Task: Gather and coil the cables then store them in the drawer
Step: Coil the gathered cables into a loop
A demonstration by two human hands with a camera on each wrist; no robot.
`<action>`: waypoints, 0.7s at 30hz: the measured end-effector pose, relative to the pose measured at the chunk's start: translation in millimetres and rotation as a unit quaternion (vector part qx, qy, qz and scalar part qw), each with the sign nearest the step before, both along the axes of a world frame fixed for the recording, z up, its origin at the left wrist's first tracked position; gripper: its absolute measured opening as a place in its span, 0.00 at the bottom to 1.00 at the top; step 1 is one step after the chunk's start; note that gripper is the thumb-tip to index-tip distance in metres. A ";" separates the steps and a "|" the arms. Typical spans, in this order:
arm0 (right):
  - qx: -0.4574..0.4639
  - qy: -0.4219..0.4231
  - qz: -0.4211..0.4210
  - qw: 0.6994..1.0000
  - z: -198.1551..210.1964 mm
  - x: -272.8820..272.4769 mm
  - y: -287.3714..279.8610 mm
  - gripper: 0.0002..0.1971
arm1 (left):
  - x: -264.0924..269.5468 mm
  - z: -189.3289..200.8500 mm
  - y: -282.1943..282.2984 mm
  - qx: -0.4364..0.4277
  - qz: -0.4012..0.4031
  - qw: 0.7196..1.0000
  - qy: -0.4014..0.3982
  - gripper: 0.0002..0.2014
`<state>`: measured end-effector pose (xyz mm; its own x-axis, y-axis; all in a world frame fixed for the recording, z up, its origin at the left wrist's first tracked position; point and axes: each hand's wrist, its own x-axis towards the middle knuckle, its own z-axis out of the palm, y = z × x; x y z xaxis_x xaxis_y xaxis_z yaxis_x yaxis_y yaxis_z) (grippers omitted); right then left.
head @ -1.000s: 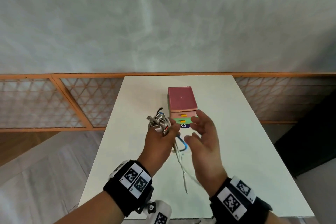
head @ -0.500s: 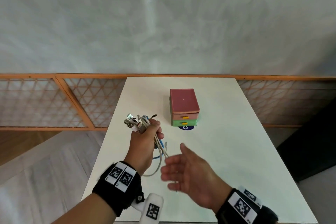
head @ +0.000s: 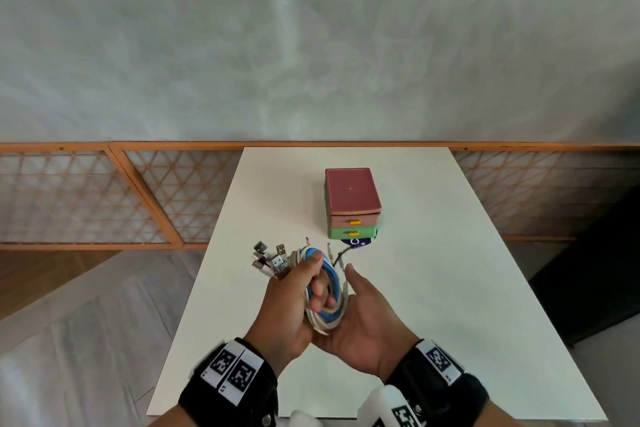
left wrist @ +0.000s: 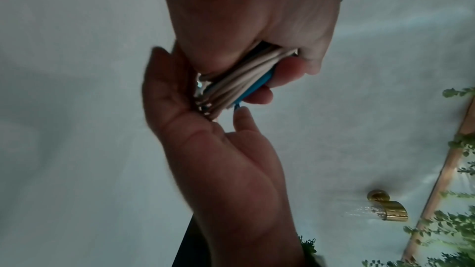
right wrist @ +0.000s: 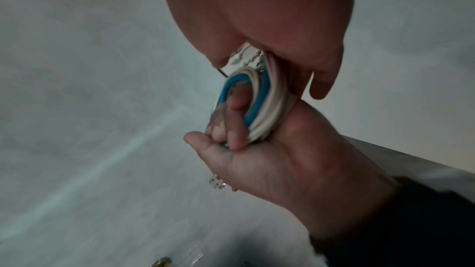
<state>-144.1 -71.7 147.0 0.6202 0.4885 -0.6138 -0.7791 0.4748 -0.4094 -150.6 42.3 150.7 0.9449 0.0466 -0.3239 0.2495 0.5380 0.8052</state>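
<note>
A bundle of white and blue cables [head: 331, 282] is wound into a coil above the white table [head: 433, 288]. My left hand [head: 294, 302] grips the coil, with fingers through its loop [right wrist: 264, 107]. Several USB plugs [head: 270, 258] stick out to the left of that fist. My right hand [head: 363, 322] lies palm up against the coil's right and lower side, thumb apart from it. The left wrist view shows the cables [left wrist: 244, 76] between the left hand [left wrist: 257, 17] above and the right hand [left wrist: 218, 159] below. The small drawer unit [head: 351, 204] stands beyond, both drawers closed.
The drawer unit has a pink top, a pink drawer and a green drawer with yellow handles. A dark blue round thing [head: 356, 242] pokes out under its front. A wooden lattice railing [head: 104, 198] runs behind and left of the table. A dark panel [head: 588, 270] stands at the right.
The loose cable ends that hung from my left hand are now wound into the coil. My left hand moved right, and my right hand came up against the coil.
</note>
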 end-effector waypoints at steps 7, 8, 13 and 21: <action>-0.087 -0.160 0.027 0.983 4.6 -1.5 -4.1 0.32 | -15.2 -5.2 12.3 -0.147 -0.142 0.979 -0.001 0.15; -0.104 -0.181 0.036 0.977 4.9 -3.5 -4.3 0.32 | -16.4 -6.5 15.5 -0.170 -0.176 0.970 -0.001 0.15; -0.133 -0.183 0.109 0.968 18.2 -7.4 -12.4 0.31 | -26.0 -9.8 19.9 -0.249 -0.332 0.909 -0.022 0.10; -0.186 -0.233 0.125 0.946 24.5 -19.7 -21.1 0.28 | -15.1 -10.8 25.5 -0.114 -0.415 0.903 -0.002 0.10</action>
